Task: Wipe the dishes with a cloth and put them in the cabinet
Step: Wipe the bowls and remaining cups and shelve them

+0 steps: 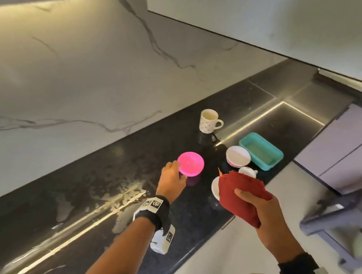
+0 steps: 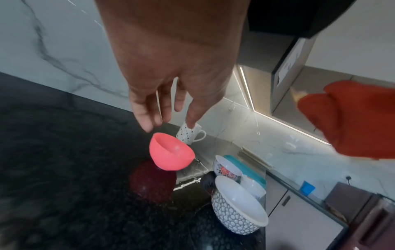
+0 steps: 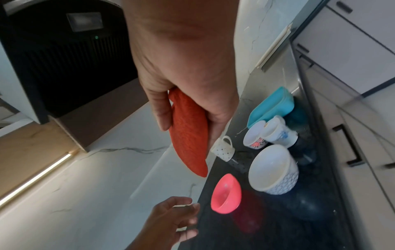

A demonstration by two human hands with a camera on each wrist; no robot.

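Pink bowl: small plastic bowl upright on the dark speckled counter, its rim just beside the fingertips of the left hand. From the left wrist and right wrist views a narrow gap shows between fingers and rim; the head view cannot confirm contact. Left hand: fingers spread and relaxed, holding nothing.

Red cloth: folded, gripped in the right hand, thumb on one face and fingers curled behind. Held above the counter's front edge, to the right of the pink bowl and apart from it.

Further dishes on the counter, right of the pink bowl: white patterned bowl nearest the front edge; floral bowl beside a teal tray; small white cup between them; dotted mug farther back near the marble wall.
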